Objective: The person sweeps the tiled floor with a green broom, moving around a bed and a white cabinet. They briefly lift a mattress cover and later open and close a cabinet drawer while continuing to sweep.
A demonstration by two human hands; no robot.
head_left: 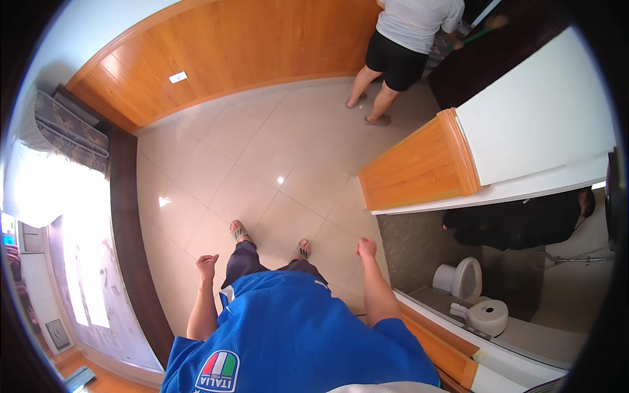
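My left hand hangs beside my left hip, its fingers drawn together and nothing visible in them. On the other side, my right hand is curled into a loose fist in front of my right hip, also with nothing showing in it. Neither hand touches any object. My sandalled feet stand on the beige tiled floor, below the blue shirt I wear.
Ahead right, a person in a white top holds a green stick by a dark doorway. Wood panelling lines the far wall. Through the right opening are a toilet and a person in black. A bright curtained window lies left.
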